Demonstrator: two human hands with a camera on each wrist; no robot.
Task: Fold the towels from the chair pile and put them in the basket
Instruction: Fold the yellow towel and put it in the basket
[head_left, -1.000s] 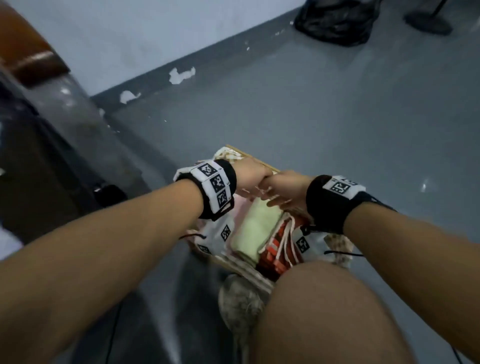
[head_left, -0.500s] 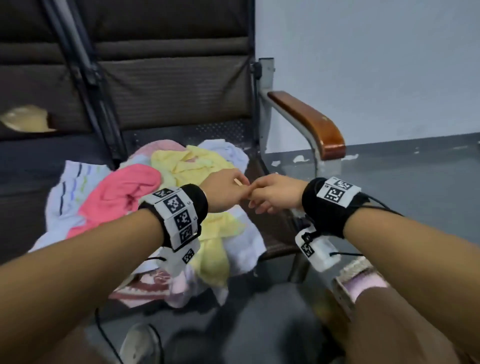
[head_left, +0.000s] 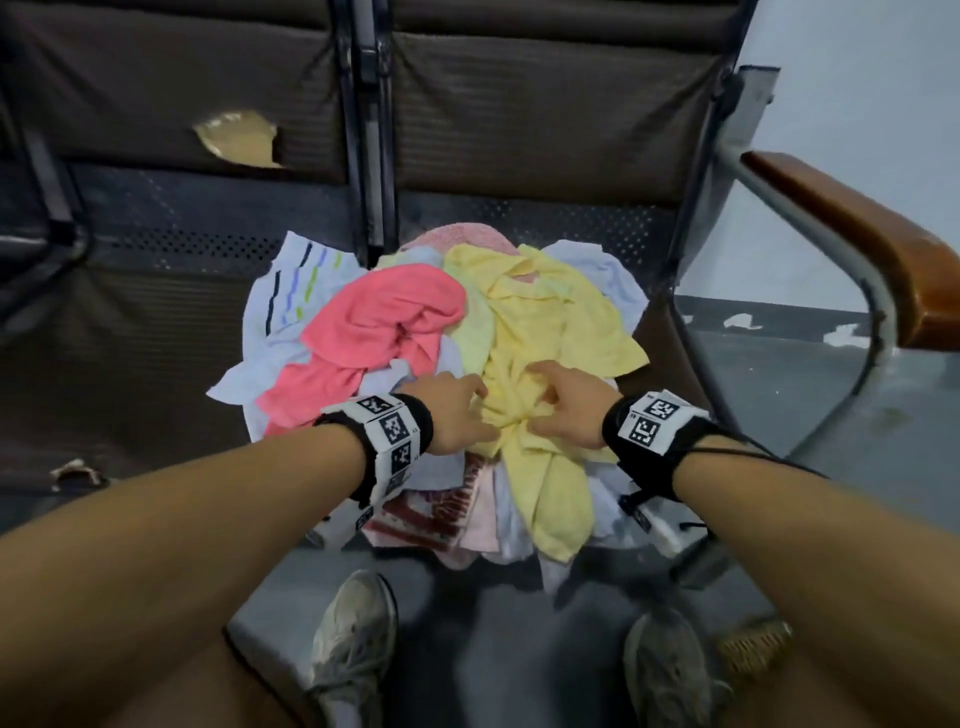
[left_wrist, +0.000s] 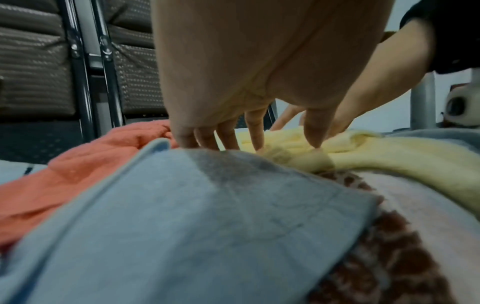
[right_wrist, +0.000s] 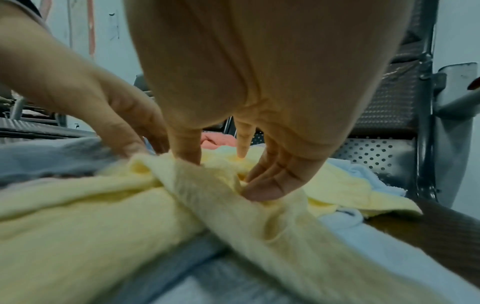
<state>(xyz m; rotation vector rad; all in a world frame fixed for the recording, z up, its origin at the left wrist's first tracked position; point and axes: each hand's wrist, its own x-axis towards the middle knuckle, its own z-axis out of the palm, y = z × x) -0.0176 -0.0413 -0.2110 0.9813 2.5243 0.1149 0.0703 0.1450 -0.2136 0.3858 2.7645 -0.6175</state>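
Dark chair seat (head_left: 670, 332) holds the pile, and both hands, left hand (head_left: 451, 413) and right hand (head_left: 563, 410), pinch the yellow towel (head_left: 545, 332) lying on top between them, seemingly to lift it free for folding.

yellow towel (head_left: 540, 322), pink towel (head_left: 374, 322), brown armrest (head_left: 852, 228)

Light: dim, soft and even indoors, with a cool grey-blue cast; no hard glare.
Shadows: faint; the floor (head_left: 509, 649) under the chair (head_left: 545, 104) is darkest.
Head view: fairly sharp at centre; forearms and shoes smeared toward the lower edge; the armrest (head_left: 852, 234) and chair frame bow outward from wide-angle distortion.
Left wrist view: left hand (left_wrist: 259, 67) soft; the blue towel (left_wrist: 207, 226) closest to the lens is blurred.
Right wrist view: right hand (right_wrist: 259, 82) looms large; the yellow towel (right_wrist: 103, 216) is blurred in the foreground, grainy throughout.
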